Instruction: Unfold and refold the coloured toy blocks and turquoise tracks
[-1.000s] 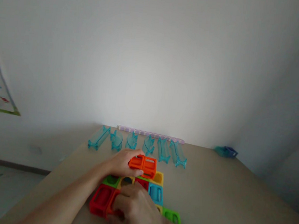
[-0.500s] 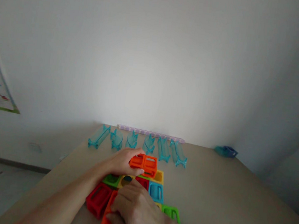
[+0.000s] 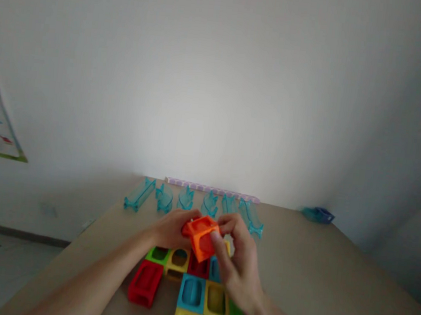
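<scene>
Above the coloured blocks my left hand (image 3: 173,226) is closed on an orange toy block (image 3: 187,229), mostly hidden behind a second one. My right hand (image 3: 239,263) pinches this nearer orange toy block (image 3: 205,239) between thumb and fingers, tilted up against the other; whether they are joined I cannot tell. Below them, hollow blocks lie side by side on the table: a blue block (image 3: 191,293), a yellow block (image 3: 217,299), a green block (image 3: 157,255), a dark red block (image 3: 199,267). To their left sits a separate red block (image 3: 145,282).
Several clear blue track pieces (image 3: 140,194) stand in a row toward the back of the table (image 3: 295,276). Behind them a patterned purple strip (image 3: 210,189) runs along the wall. Dark blue pieces (image 3: 319,215) lie at the far right.
My right hand has lifted an orange block from beside the red one and brought it up to the orange block in my left hand. The red block has turned slightly.
</scene>
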{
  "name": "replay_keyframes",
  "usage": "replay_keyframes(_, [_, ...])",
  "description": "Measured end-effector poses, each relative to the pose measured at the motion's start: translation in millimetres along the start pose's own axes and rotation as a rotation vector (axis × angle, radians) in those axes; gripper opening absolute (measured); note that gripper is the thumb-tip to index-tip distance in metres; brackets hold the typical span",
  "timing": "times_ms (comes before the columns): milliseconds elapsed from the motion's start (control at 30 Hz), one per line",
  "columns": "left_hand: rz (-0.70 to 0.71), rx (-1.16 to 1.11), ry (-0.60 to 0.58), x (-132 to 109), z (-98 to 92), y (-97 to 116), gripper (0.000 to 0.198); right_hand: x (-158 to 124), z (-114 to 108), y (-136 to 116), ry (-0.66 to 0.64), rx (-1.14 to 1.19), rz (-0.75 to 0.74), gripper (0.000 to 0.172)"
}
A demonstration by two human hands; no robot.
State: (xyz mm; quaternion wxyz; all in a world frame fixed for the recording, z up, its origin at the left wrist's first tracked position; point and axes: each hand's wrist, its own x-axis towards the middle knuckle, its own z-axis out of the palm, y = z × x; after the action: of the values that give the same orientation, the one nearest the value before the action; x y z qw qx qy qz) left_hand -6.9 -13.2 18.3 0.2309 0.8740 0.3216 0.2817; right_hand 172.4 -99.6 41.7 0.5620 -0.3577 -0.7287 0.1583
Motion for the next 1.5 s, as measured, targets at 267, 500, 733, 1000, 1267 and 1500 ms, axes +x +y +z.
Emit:
replay_keyframes(267, [-0.001, -0.030, 0.231, -0.1, -0.8, -4.5, 0.035, 25.2, -25.2, 65.2, 0.179, -0.187, -0.048, 0.005])
replay_keyframes(500, [-0.042, -0.196, 0.344, -0.3, 2.4, -10.1, 0.036, 19.9, -14.7, 72.3, 0.207, -0.306, -0.222, 0.012])
replay_keyframes(733, [-0.047, -0.257, 0.349, -0.3, 0.7, -7.0, 0.036, 16.5, -15.4, 64.6, -0.007, -0.150, -0.186, 0.012])
replay_keyframes(1000, [-0.060, -0.227, 0.372, -2.0, 0.5, -9.3, 0.039, 13.2, -10.4, 82.6, 0.160, -0.034, -0.042, 0.033])
replay_keyframes(1267, [-0.054, -0.210, 0.323, -3.0, -0.8, -8.1, 0.040, 5.2, 4.4, 80.6, 0.213, 0.122, 0.067, 0.019])
replay_keyframes(1500, [-0.010, -0.198, 0.351, -4.1, -2.2, -4.6, 0.045, 15.5, -13.5, 76.5, 0.075, 0.094, -0.006, 0.064])
